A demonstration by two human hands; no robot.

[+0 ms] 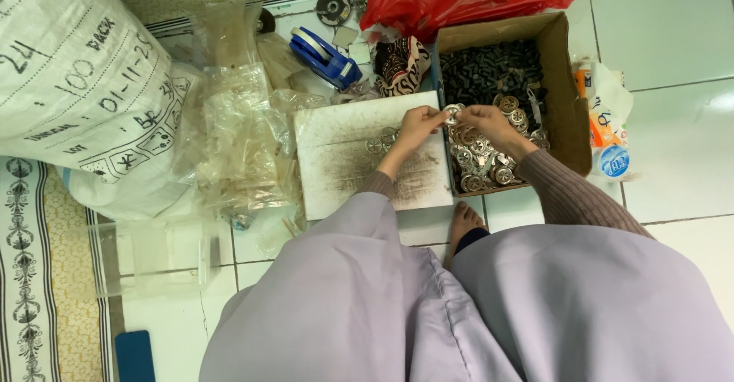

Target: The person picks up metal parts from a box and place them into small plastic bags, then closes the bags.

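Right now, in the head view, both hands are meeting over the seam between the white board point(367, 152) and the cardboard box point(569, 84), which sit on the tiled floor. The left hand point(417, 128) is reaching from over the board toward the box, its fingertips pinched narrow on a small round metal disc point(453, 110). The right hand point(485, 122) is coming in from over the box, fingers curled close and touching the same disc from the other side; how firmly it is gripping I cannot tell. So the disc is lying between the two grips, just above the box's near-left edge, its flat face turned roughly upward. Directly beneath the right hand, more discs point(482, 164) are heaping in the box's near half, while dark small parts point(493, 72) are filling the far half. A few loose discs point(381, 141) are resting on the board beside the left wrist.
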